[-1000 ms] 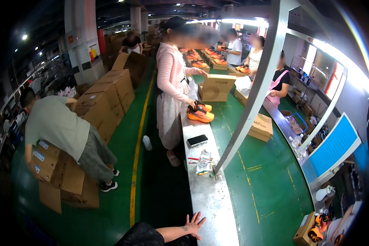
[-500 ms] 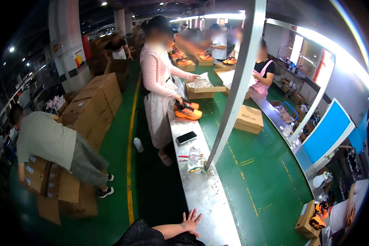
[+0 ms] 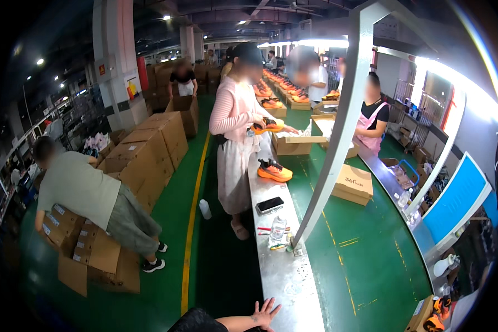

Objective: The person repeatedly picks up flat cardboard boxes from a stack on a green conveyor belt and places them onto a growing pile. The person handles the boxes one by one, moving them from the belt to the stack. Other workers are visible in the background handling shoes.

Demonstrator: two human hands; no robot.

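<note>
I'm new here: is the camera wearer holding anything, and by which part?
The left hand holds nothing, spread on the metal bench; the right hand isn't visible.

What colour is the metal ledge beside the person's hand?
Silver-grey; the ledge shows best in the head view.

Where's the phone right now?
Head view, slightly right of and below centre: the phone is on the metal bench beyond the left hand, between an orange shoe and the clear bottle.
</note>
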